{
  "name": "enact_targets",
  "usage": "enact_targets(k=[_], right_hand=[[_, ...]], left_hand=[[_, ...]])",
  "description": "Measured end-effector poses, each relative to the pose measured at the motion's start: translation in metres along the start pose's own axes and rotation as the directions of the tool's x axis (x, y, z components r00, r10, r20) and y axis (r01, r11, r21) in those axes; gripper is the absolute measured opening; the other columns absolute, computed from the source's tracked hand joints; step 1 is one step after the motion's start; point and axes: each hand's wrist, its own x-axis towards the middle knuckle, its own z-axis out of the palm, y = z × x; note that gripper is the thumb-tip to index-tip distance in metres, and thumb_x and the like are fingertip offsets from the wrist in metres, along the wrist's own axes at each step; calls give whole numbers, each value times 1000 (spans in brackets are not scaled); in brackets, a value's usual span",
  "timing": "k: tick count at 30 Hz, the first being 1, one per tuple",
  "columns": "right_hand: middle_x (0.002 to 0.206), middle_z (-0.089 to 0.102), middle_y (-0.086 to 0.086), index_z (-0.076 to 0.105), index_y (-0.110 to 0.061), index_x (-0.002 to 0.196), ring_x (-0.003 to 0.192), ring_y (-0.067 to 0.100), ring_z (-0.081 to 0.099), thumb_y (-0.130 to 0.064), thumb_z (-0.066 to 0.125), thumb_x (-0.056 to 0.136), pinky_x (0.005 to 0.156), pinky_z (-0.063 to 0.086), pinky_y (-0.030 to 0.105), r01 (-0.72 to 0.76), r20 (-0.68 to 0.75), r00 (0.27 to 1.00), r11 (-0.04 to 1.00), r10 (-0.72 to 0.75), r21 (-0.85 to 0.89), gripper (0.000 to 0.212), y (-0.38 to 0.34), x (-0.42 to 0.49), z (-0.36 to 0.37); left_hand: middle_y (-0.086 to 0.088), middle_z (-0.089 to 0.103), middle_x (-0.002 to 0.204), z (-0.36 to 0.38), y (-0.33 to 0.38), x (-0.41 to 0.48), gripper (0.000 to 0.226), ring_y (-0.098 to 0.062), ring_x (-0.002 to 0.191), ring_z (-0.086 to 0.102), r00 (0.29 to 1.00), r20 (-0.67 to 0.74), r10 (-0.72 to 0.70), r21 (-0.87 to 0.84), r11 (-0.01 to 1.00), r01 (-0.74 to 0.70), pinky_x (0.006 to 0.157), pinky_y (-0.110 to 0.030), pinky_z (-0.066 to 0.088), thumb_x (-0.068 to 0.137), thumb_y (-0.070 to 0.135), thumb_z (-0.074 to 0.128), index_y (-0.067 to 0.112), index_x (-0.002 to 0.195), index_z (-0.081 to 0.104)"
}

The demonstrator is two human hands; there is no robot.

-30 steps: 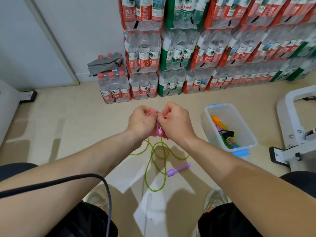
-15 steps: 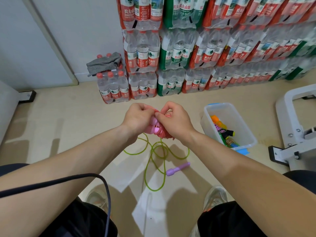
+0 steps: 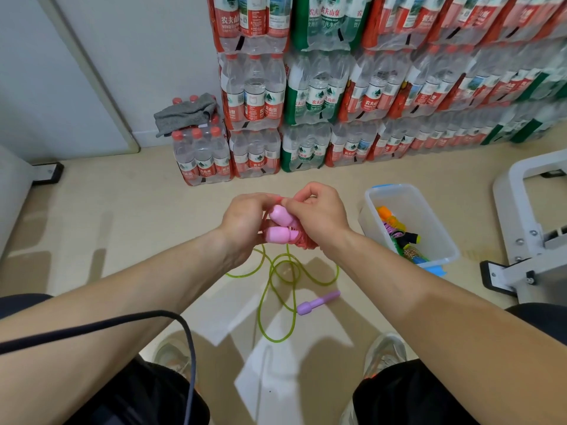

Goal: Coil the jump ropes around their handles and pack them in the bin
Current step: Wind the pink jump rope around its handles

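Note:
Both hands meet in mid-air over the floor. My left hand (image 3: pixel 245 220) grips a pink jump rope bundle (image 3: pixel 283 227): two pink handles side by side with red cord coiled around them. My right hand (image 3: pixel 319 216) pinches the red cord at the top of that bundle. Below on the floor lies a green jump rope (image 3: pixel 276 289) in loose loops, with one purple handle (image 3: pixel 317 303) showing. To the right stands a clear plastic bin (image 3: pixel 441 240) with blue clips, holding several coiled ropes (image 3: pixel 399 236).
Stacked packs of water bottles (image 3: pixel 337 96) line the back wall, a grey cloth (image 3: pixel 184 113) on the low pack at left. A white metal frame (image 3: pixel 534 228) stands at right. A black cable (image 3: pixel 122 325) crosses my left forearm. My knees and shoes are at the bottom.
The pink handles have turned so their ends point toward me and show more. My right hand's fingers have shifted to the top of the bundle. The green rope lies unmoved.

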Motion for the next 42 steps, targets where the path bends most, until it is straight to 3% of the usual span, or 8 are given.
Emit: enact_targets(k=[2,9,20,25,31,34,37,42], right_hand=[[64,65,5,60,-13,75,45,15,56,-22,75,88,37,38,20,23,23,999,999,-24,34,22,-2,0,-4],[53,59,-5,58,-13,66,47,6,53,-24,65,98,46,40,19,71,41,996,986,-78,151,35,2,1,-7],[57,53,0,58,-13,62,59,16,50,-21,57,96,65,42,33,8,30,999,956,-17,294,34,1,8,-6],[63,54,5,62,-1,71,53,14,48,-1,51,87,58,41,31,-59,79,996,923,31,381,19,-6,-4,-5],[83,71,6,73,-5,76,79,22,65,-1,51,90,70,52,34,-133,192,980,908,60,397,27,-15,-3,-20],[89,66,5,68,-13,83,82,20,62,-23,61,83,73,48,35,-71,208,978,963,17,258,12,-12,-3,-17],[86,64,3,57,-21,93,69,17,63,-49,71,84,62,45,30,19,279,958,990,-58,138,33,-10,-7,-17],[87,74,17,45,-32,106,68,55,66,-75,66,78,49,43,40,-17,432,902,999,3,29,55,-19,-11,-25]], left_hand=[[-22,73,107,-4,3,2,28,-46,90,72,1000,-9,11,-17,1000,-11,87,-56,58,93,6,50,2,109,73],[-16,71,100,-11,5,4,29,-21,66,72,1000,21,7,-49,999,-6,55,-24,57,97,-8,47,-6,121,63],[-22,71,107,-15,6,2,34,-24,86,69,976,86,199,141,967,-210,84,-38,56,80,9,72,9,113,66],[-9,68,83,-13,16,4,23,-23,80,63,989,65,130,123,983,-138,80,-33,56,92,-10,50,6,94,67],[-16,70,100,-13,21,6,36,-25,91,62,998,14,68,48,997,-68,90,-43,53,88,-13,41,2,95,73],[-21,71,112,-12,22,4,38,-24,95,62,996,23,84,62,994,-85,101,-53,48,86,-9,41,0,101,75],[-18,73,101,-12,19,4,40,-25,93,60,995,42,95,52,994,-97,86,-42,55,85,-7,42,8,91,78],[0,63,70,-13,24,0,29,-8,66,60,984,147,105,10,994,-107,68,-19,58,92,0,47,4,99,75]])
